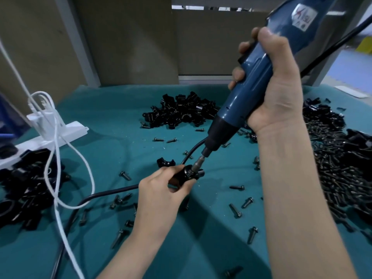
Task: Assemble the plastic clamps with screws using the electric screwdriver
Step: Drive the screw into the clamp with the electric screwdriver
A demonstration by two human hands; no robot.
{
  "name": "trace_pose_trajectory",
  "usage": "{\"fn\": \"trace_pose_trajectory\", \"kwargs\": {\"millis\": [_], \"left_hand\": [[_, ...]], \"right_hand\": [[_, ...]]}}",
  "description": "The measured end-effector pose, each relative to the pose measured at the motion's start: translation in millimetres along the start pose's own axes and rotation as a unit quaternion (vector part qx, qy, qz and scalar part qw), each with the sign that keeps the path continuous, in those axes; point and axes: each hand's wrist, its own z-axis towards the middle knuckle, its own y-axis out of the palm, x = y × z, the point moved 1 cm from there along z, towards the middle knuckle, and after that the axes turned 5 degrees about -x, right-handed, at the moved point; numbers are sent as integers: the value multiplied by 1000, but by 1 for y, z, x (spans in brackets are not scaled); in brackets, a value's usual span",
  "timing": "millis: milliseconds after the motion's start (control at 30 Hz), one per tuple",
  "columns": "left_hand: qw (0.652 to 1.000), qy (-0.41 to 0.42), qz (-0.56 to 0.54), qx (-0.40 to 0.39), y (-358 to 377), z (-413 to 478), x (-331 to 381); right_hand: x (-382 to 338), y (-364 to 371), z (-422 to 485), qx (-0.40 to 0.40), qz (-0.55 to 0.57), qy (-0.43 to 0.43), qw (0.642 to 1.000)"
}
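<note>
My right hand (275, 91) grips a blue electric screwdriver (247, 87), tilted down to the left. Its bit (198, 164) presses into the top of a black plastic clamp (189, 174). My left hand (161, 192) holds that clamp from below, just above the teal mat. A single clamp half (165, 162) lies just behind my left hand. The screw under the bit is hidden.
Heaps of black clamp parts sit at the back centre (181, 111) and at the left (26, 188). A big heap of black screws (338, 168) fills the right. Loose screws (235, 210) dot the teal mat (112, 121). A white power strip (46, 135), white cord (58, 178) and black cable (104, 194) lie left.
</note>
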Motion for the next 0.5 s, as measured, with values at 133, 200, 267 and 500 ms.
{"fn": "trace_pose_trajectory", "kwargs": {"millis": [133, 200, 267, 500], "left_hand": [[1000, -2, 4, -1, 0, 0, 1], [1000, -3, 0, 0, 1, 0, 0], [1000, -3, -1, 1, 0, 1, 0], [1000, 14, 18, -6, 0, 2, -1]], "right_hand": [[0, 2, 0, -10, 7, 1, 1000], [0, 3, 0, -18, 12, 5, 1000], [0, 4, 0, -26, 19, 9, 999], [1, 5, 0, -43, 7, -2, 999]]}}
